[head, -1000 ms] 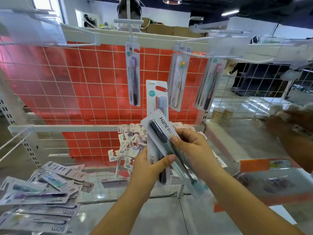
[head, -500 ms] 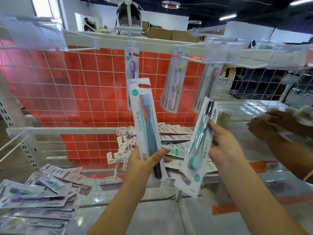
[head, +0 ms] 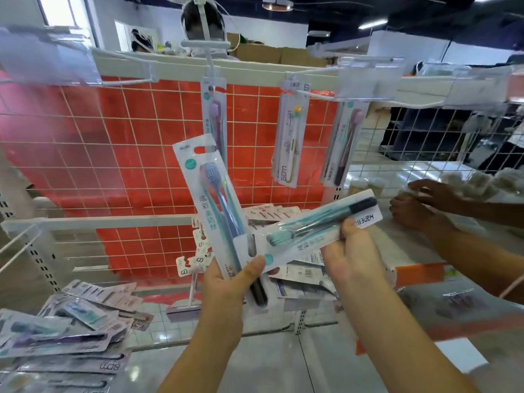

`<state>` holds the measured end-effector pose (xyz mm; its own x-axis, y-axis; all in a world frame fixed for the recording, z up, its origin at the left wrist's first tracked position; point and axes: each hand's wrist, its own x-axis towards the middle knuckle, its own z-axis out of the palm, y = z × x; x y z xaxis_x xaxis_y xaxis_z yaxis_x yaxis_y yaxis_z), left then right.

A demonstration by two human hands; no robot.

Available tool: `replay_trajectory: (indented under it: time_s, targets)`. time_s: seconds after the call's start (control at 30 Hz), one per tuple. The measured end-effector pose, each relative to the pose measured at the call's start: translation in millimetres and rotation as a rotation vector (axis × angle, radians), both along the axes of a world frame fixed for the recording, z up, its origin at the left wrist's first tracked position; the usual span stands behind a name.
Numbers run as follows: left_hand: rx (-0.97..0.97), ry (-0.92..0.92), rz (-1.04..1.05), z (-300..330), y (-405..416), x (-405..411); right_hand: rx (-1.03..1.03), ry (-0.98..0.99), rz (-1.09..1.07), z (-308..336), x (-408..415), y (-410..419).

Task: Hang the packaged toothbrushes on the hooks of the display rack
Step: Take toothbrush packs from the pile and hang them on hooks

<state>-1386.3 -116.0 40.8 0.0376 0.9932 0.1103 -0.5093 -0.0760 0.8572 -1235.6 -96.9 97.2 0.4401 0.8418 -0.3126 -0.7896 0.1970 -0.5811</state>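
My left hand grips the lower end of a blue toothbrush pack, held upright and tilted left in front of the red grid rack. My right hand holds a teal Hanе-branded toothbrush pack lying almost sideways, its hang tab toward my left thumb. Three packs hang from the top hooks: a purple one, a yellow one and a pink one. An empty hook sticks out at the upper left.
A heap of loose toothbrush packs lies on the shelf at lower left, and more packs lie behind my hands. Another person's hands work at the right by the wire grid. Clear price-tag holders front the upper hooks.
The teal pack in my right hand has swung from nearly upright to almost sideways and come closer to my left hand. The blue pack has tilted further left.
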Motion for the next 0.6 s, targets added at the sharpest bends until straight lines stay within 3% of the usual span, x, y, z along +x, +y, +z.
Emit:
replay_trajectory:
  time_s: [0.2,0.4,0.6]
  targets:
    - [0.016,-0.086,0.055,7,15,-18,0.072,-0.003,0.069,-7,10,-5]
    - [0.013,-0.116,0.14,14,34,-40,0.059,-0.207,0.116,-14,25,-19]
    - [0.018,-0.115,0.239,22,47,-53,-0.012,-0.543,0.534,-41,46,-35]
